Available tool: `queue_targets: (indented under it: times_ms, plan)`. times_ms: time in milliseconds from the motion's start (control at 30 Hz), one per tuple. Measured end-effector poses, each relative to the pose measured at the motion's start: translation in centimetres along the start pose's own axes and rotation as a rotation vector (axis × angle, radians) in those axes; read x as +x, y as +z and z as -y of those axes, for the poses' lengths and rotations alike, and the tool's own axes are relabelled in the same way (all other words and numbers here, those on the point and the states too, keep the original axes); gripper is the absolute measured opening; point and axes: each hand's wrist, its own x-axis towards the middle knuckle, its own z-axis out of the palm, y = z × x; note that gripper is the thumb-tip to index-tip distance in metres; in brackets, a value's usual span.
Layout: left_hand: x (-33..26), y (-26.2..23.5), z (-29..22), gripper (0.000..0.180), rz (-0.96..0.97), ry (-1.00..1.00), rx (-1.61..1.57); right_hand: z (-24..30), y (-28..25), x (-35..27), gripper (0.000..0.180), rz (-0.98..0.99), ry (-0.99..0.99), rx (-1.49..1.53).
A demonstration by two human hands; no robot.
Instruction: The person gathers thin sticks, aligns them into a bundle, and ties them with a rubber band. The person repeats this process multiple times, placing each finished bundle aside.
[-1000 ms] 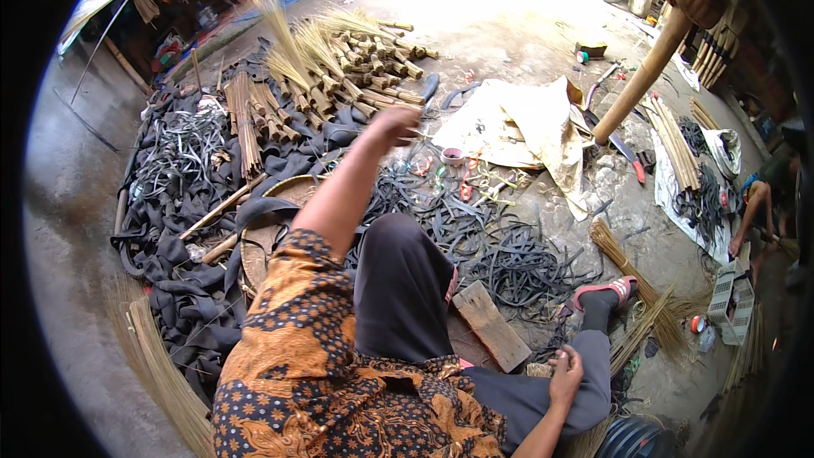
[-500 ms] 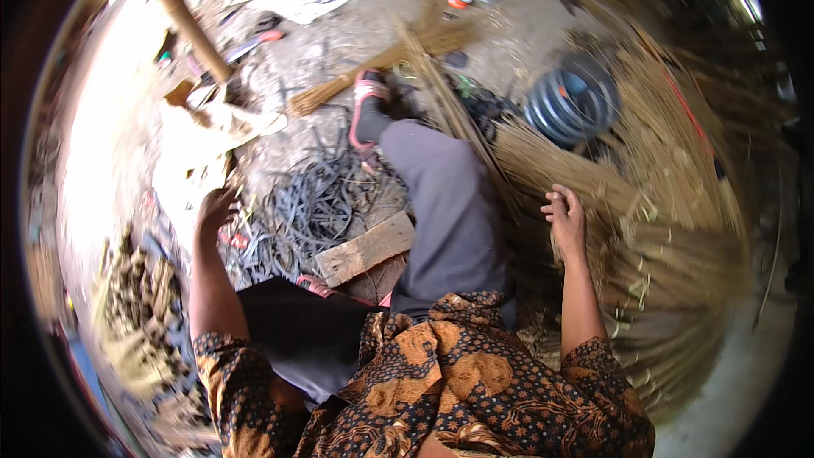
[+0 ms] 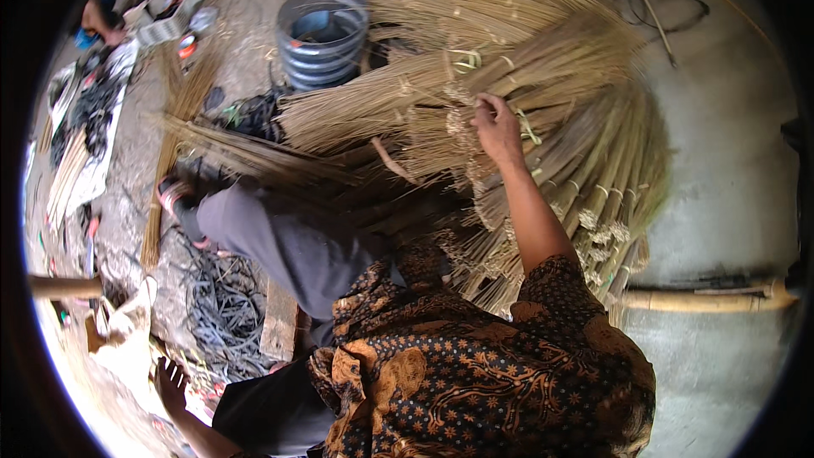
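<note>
My right hand (image 3: 500, 129) is at the pale cut ends of a tied bundle of thin broom sticks (image 3: 432, 131), its fingers bent and closed against them. More tied stick bundles (image 3: 585, 170) lie around that hand, fanned out to the right and far side. At the lower left, my left hand (image 3: 171, 386) holds nothing. Its fingers are spread, near a crumpled pale sack (image 3: 127, 356) and beside my dark trouser leg.
A ribbed blue-grey bucket (image 3: 322, 47) stands beyond my knee. Black strips (image 3: 225, 314) lie tangled beside a wooden block (image 3: 278, 322). A white crate (image 3: 174, 4) is at the far left, near another person's limb (image 3: 102, 21). A bamboo pole (image 3: 704, 299) lies at right.
The view has swung to the right. My right hand has gone from empty with loose fingers to the bundle's cut ends. My left hand stays empty, its fingers now more spread.
</note>
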Motion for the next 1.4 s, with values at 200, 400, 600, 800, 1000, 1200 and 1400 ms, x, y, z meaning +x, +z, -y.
queue_targets:
  times_ms: [200,400,600,800,1000,1200,1400]
  plan:
    - [2.2,3.7,-3.3,0.058,-0.011,-0.013,0.108,-6.2,-13.0,-2.0,0.045,-0.312,0.37,-0.388]
    - [3.8,4.4,-4.0,0.058,-0.001,-0.071,0.125,-10.2,-21.4,-7.1,0.059,-0.278,0.82,-0.875]
    - [1.8,4.4,-3.9,0.052,-0.029,-0.065,0.12,-11.2,-19.4,-6.9,0.058,0.057,0.893,-0.863]
    - [-0.7,4.0,-3.6,0.056,-0.076,-0.069,0.087,-10.0,-15.0,-4.9,0.067,0.135,0.83,-0.807]
    - [-0.7,3.4,-2.8,0.056,-0.075,-0.052,0.06,-11.1,-9.9,-3.4,0.057,0.146,0.8,-0.785]
    - [0.1,3.5,-2.5,0.052,-0.135,-0.051,0.054,-12.3,-8.7,-2.7,0.054,0.122,0.832,-0.657]
    - [-0.2,3.7,-2.8,0.048,-0.014,-0.029,0.114,-10.5,-12.8,-5.6,0.047,-0.373,0.869,0.33]
